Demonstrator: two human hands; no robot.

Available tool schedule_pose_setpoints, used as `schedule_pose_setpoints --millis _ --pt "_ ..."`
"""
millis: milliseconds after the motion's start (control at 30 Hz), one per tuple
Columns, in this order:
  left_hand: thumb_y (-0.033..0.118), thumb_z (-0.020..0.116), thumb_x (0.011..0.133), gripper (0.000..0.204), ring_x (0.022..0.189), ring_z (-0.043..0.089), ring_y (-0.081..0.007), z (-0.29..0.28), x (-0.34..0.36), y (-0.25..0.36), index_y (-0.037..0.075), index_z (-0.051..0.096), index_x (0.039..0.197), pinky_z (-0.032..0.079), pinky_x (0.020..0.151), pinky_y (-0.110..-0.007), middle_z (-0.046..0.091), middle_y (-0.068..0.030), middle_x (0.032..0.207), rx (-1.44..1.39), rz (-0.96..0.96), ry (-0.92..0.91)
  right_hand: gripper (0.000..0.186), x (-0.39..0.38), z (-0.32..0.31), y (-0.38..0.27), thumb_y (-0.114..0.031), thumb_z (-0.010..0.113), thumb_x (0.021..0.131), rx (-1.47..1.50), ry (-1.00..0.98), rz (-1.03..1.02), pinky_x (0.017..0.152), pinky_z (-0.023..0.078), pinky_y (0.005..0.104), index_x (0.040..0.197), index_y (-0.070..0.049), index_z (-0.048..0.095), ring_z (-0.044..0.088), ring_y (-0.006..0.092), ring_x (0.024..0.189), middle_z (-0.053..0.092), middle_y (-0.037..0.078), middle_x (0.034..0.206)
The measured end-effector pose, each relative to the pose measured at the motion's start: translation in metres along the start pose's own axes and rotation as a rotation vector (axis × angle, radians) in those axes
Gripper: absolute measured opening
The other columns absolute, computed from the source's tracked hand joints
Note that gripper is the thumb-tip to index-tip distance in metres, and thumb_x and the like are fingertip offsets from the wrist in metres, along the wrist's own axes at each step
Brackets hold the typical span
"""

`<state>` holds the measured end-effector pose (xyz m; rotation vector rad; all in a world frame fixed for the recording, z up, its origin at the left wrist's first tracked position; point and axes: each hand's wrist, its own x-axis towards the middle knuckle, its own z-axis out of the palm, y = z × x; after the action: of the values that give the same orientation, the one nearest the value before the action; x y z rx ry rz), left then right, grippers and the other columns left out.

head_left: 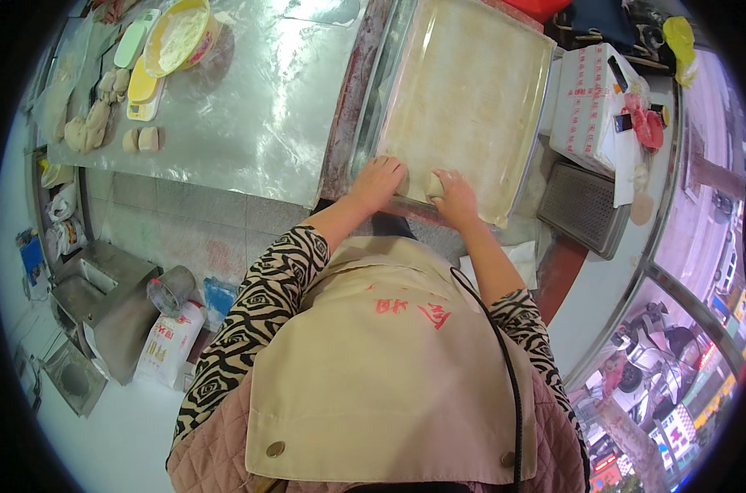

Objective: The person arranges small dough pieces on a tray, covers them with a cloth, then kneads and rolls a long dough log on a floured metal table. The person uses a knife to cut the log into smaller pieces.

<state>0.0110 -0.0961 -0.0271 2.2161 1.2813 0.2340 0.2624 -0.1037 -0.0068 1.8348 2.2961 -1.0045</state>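
Observation:
At the near edge of a shallow tray [492, 74] lined with pale cloth, my right hand [455, 195] grips a pale rounded dough piece [434, 185] with its fingers curled round it. My left hand [382, 177] is at the tray's near-left corner, to the left of that piece, with fingers curled over something mostly hidden, which I cannot make out. On the steel worktop [258, 107] to the left lie two small dough pieces [148, 139], a larger dough heap [84, 133], a yellow bowl of flour [178, 37], a yellow scale [144, 90] and a pale green container [135, 39].
Right of the tray are a white foam box [580, 90] and a perforated metal pan [576, 205], beside windows. Below left stand a steel sink unit [102, 287] and a white sack [163, 349]. My apron fills the lower middle.

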Motion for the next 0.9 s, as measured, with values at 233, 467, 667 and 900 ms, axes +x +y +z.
schedule_pose_setpoints --millis 233,467,667,900 --pt "0.005 0.077 0.086 0.061 0.123 0.063 -0.0378 -0.044 -0.057 -0.001 0.003 0.057 0.144 0.051 0.107 -0.045 0.066 -0.0170 0.128 -0.385 -0.096 0.251 0.071 -0.004 0.004 -0.015 -0.019 0.087 0.080 -0.105 0.074 -0.076 0.117 0.045 0.0494 0.145 -0.009 0.059 0.053 0.0391 0.137 0.059 0.019 0.143" --pt "0.003 0.063 0.102 0.035 0.103 0.072 -0.0174 -0.147 -0.177 -0.066 0.002 0.067 0.137 0.056 0.094 -0.033 0.075 -0.0095 0.124 -0.742 -0.477 0.618 0.052 0.030 0.002 -0.098 -0.015 0.081 0.085 0.004 0.192 -0.245 0.114 0.045 0.0508 0.134 -0.006 0.065 0.057 0.0405 0.131 0.065 0.019 0.133" --pt "0.003 0.067 0.093 0.054 0.140 0.053 -0.0413 -0.243 -0.259 -0.251 0.002 0.058 0.146 0.042 0.119 -0.049 0.055 -0.0232 0.152 -0.119 -0.796 1.247 0.035 0.094 0.011 -0.252 -0.010 0.076 0.089 0.151 0.208 -0.633 0.106 0.049 0.0491 0.123 -0.007 0.070 0.061 0.0392 0.120 0.069 0.016 0.120" --pt "-0.001 0.072 0.082 0.077 0.148 0.045 -0.0425 -0.320 -0.315 -0.443 0.006 0.049 0.155 0.041 0.123 -0.050 0.050 -0.0226 0.157 0.369 -0.861 0.610 0.040 0.178 0.037 -0.427 -0.015 0.079 0.090 0.121 0.011 -0.812 0.102 0.052 0.0475 0.128 -0.008 0.069 0.063 0.0405 0.118 0.068 0.016 0.124"
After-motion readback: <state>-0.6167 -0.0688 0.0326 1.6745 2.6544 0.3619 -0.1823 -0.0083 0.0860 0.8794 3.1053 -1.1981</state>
